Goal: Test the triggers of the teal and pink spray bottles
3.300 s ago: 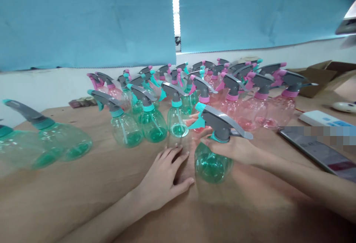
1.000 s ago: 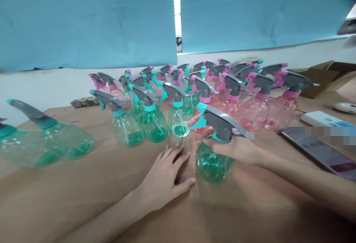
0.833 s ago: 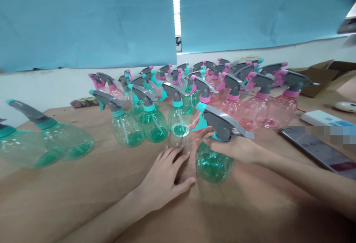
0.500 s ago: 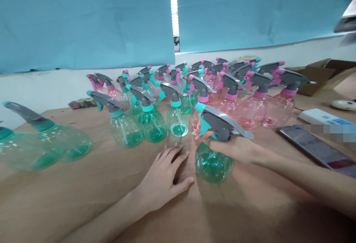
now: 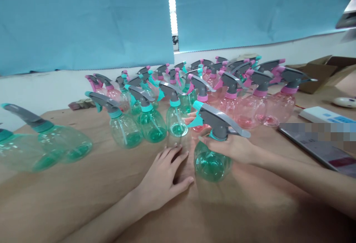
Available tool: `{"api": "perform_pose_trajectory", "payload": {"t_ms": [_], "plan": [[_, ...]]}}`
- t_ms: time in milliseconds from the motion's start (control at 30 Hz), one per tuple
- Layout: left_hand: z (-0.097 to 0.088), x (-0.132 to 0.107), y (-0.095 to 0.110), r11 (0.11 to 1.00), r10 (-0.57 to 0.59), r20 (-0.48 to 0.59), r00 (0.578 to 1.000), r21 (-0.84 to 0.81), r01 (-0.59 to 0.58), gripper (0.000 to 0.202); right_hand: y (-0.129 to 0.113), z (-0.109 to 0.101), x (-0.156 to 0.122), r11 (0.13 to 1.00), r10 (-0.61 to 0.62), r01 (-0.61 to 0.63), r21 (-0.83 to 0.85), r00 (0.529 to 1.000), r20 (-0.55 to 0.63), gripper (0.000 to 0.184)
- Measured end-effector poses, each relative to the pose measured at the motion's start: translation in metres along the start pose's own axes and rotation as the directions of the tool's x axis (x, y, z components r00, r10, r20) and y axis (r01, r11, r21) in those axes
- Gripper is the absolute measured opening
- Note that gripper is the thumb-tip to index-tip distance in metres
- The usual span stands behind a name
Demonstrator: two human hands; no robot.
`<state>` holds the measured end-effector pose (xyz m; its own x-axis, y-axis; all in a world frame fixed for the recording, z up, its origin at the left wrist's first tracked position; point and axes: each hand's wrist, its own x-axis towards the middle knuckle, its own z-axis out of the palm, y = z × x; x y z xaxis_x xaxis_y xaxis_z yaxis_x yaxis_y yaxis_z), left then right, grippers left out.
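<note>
My right hand (image 5: 236,147) is around the neck of a green spray bottle (image 5: 213,164) with a grey and turquoise trigger head, its nozzle facing left. The thumb lies across the near side, while some fingers reach out past the trigger on the far side. The bottle is upright; I cannot tell whether its base touches the table. My left hand (image 5: 164,174) rests palm down on the wooden table (image 5: 91,195), fingers spread, holding nothing. Just beyond it stand a clear green spray bottle (image 5: 178,119) and a darker green spray bottle (image 5: 152,124).
Several pink spray bottles (image 5: 251,111) crowd the back right. A pair of green bottles (image 5: 65,143) stands apart at far left. On the right lie a phone (image 5: 314,148), a white box (image 5: 324,116), a white mouse (image 5: 345,102) and an open carton (image 5: 317,73). Blue curtains (image 5: 89,20) hang behind.
The bottle in my right hand has shifted slightly left. The far fingers of that hand have stretched out from the trigger. My left hand has stayed still.
</note>
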<state>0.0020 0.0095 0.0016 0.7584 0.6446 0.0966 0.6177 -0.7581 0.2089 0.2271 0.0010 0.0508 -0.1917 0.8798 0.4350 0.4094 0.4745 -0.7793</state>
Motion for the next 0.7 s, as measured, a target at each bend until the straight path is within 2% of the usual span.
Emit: {"api": "perform_pose_trajectory", "payload": {"t_ms": [200,367,567,700], "plan": [[0.0000,0.0003,0.0000,1.000,-0.003,0.006,1.000,-0.010,0.003,0.061,-0.0008,0.0014,0.0006,1.000,0.009,-0.009,-0.022,1.000,-0.024,0.035],[0.0009,-0.0004,-0.0007,1.000,0.008,-0.017,1.000,-0.016,-0.008,0.058,-0.0048,0.0014,0.0020,1.000,-0.004,0.004,-0.014,0.999,-0.044,0.021],[0.0012,-0.0007,-0.0008,1.000,0.010,-0.007,1.000,-0.018,-0.011,0.058,-0.0062,0.0005,0.0016,0.999,-0.016,0.015,-0.033,1.000,-0.026,0.026],[0.0005,-0.0003,-0.0002,1.000,0.004,-0.004,1.000,-0.014,-0.004,0.058,-0.0060,0.0011,0.0015,0.999,0.008,-0.009,-0.051,0.999,-0.032,0.022]]}}
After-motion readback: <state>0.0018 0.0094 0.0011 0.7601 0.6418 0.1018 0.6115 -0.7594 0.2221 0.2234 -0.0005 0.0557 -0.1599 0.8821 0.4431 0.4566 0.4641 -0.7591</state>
